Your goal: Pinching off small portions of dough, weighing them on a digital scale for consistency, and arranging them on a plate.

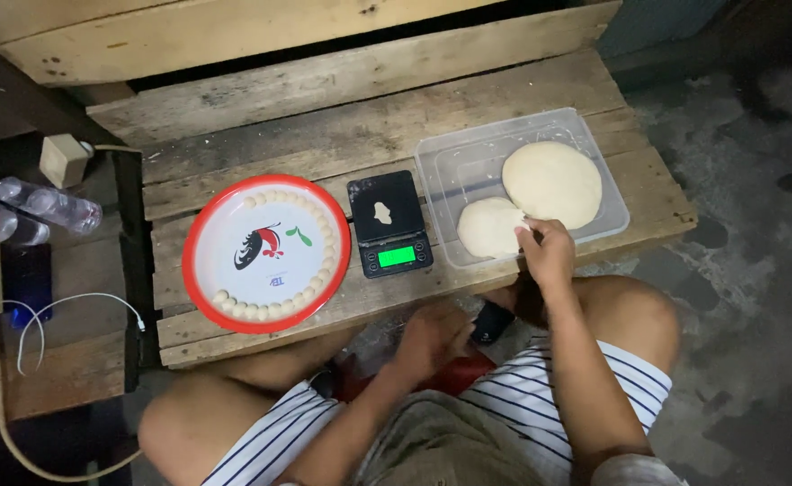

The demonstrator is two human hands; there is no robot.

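The right hand [547, 250] reached into the clear rectangular plastic container [468, 153], its fingertips pinching the edge of the smaller pale round dough disc [487, 227]. Just beyond that hand lay the larger pale round dough disc [552, 183], touching the smaller one. The left hand [430, 337] hung below the edge of the rough wooden plank desk [324, 108], fingers curled; whether it held anything could not be told. Ahead of the left hand sat a small black digital scale [389, 224] with a green lit display and 1 scrap of dough on its platform. Farther to the left of it rested a round red-rimmed white tray [266, 254] ringed with small dough balls.
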